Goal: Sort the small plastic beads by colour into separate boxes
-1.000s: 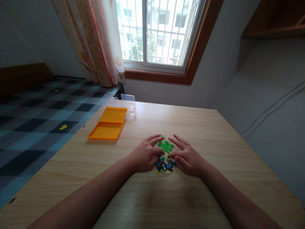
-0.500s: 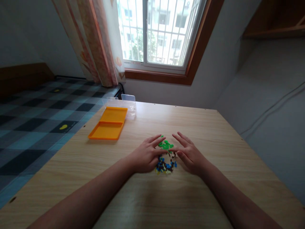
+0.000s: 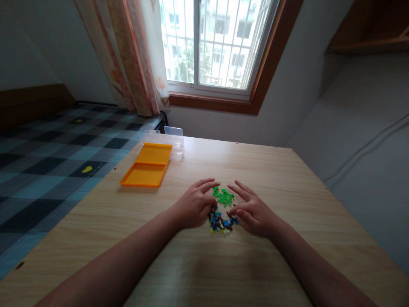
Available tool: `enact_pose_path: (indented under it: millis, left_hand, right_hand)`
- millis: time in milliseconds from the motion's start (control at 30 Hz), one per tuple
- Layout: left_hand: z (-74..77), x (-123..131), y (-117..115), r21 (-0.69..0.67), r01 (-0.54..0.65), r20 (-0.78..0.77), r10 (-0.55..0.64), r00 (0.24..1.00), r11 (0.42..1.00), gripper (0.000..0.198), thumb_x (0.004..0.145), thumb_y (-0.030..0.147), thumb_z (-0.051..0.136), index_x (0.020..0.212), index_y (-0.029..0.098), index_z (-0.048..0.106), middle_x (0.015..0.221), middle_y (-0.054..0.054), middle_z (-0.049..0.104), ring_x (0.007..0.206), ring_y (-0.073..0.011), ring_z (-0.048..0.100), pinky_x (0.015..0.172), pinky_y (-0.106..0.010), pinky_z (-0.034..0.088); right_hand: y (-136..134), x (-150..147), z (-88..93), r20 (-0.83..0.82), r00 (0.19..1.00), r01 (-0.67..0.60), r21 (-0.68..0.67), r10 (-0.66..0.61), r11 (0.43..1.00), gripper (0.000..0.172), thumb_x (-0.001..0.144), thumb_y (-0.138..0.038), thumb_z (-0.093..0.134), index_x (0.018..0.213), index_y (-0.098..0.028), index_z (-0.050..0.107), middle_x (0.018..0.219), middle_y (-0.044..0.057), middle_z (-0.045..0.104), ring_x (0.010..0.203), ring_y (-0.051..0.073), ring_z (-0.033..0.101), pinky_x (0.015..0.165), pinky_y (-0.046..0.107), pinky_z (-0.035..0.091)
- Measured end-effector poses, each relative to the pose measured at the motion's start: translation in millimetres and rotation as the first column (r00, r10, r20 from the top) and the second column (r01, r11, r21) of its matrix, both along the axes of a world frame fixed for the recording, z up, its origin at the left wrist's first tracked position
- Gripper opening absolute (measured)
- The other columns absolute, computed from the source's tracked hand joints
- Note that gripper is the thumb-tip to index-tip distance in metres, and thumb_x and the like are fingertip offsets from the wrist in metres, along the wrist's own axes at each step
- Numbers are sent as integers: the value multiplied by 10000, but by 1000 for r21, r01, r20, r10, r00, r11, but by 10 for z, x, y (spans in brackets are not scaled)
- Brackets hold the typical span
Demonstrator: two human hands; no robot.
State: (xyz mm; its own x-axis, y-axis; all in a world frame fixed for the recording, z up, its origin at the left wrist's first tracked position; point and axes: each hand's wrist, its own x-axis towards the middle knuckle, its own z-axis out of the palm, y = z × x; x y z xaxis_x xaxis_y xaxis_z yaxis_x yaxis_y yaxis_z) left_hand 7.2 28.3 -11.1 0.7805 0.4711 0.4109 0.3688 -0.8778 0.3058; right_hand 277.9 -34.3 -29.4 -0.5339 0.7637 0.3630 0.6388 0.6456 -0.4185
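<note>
Small green plastic pieces (image 3: 224,197) lie in a loose cluster on the wooden table, between my two hands. Just nearer to me is a mixed heap of blue, brown and pale yellow pieces (image 3: 220,222). My left hand (image 3: 197,204) is at the left side of both groups, its index finger bent down at the heap's upper left edge. On the right, my right hand (image 3: 252,209) has its fingers spread, the index fingertip touching or just above brown pieces at the heap's upper right. Neither hand visibly holds a piece.
An orange hinged tray (image 3: 145,175) lies opened out at the table's left. Behind it stands a clear plastic compartment box (image 3: 177,143) with raised lids. The table (image 3: 271,170) ends at a wall below a window; a checked bed (image 3: 79,145) adjoins its left side.
My index fingers have drawn back from between the two groups, toward the mixed heap. More of the green cluster shows, and a gap now separates it from the heap.
</note>
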Motion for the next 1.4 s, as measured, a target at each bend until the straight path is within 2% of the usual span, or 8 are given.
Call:
enact_pose_path:
  millis: [267,467,600,667,767,967,1133,1400]
  left_hand:
    - [-9,-3,15,-47,42,19,-41,999,998,294,774,83,577,867,267,788,1418,-54,592,1409,-271,443,1181,-493,380]
    - [30,-7,12,-39,22,28,-21,999,999,304,763,75,560,860,256,784,1395,-52,596,1354,-286,475,1152,-491,399]
    - [145,-29,22,-37,-34,2,35,999,999,257,803,115,528,815,219,763,1049,-73,684,987,-228,614,924,-382,509]
    - [227,-56,22,-59,-49,-67,45,997,997,260,823,126,509,821,206,756,853,-49,666,783,-185,605,753,-308,499]
    - [345,-98,2,-108,-6,-181,-14,983,994,246,807,124,535,832,212,764,761,-17,673,667,-154,594,631,-262,437]
    - [449,-113,-57,-187,63,-299,-118,947,980,313,777,84,592,936,268,788,859,15,770,748,-159,679,669,-246,451]
    - [431,-94,-65,-245,76,-324,-156,933,966,302,799,104,630,958,297,801,915,25,793,785,-160,714,709,-239,482]
    - [400,-109,-40,-262,47,-330,-135,934,964,323,772,88,656,940,316,812,875,27,797,752,-158,720,674,-229,479]
  right_hand:
    - [-15,-113,7,37,998,-57,-32,59,998,465,1038,-579,376,1248,-375,737,1685,16,268,1557,376,176,1198,662,225]
    - [-19,-92,11,33,999,-35,-42,36,999,489,1035,-580,382,1076,-330,800,1672,10,301,1559,369,171,1211,639,211]
    - [-19,-116,0,40,998,-39,-36,41,999,449,1035,-567,393,1220,-365,749,1684,22,273,1566,356,155,1216,636,192]
    - [-18,-141,2,68,996,-50,-43,52,998,431,1036,-558,400,1274,-388,717,1694,20,244,1571,352,139,1216,642,178]
    - [-15,-156,15,91,995,-43,-47,47,998,409,1036,-547,410,1257,-400,721,1694,13,243,1575,347,123,1213,650,171]
    - [-15,-129,24,56,998,11,8,-11,1000,454,1040,-538,402,1120,-315,789,1669,46,308,1558,371,179,1206,667,184]
    - [-18,-148,13,61,998,-15,21,14,1000,416,1037,-533,420,1264,-365,726,1674,30,296,1562,355,181,1210,656,205]
    - [-17,-153,27,100,994,-38,2,38,999,390,1037,-521,431,1250,-383,727,1690,1,250,1566,365,161,1210,660,205]
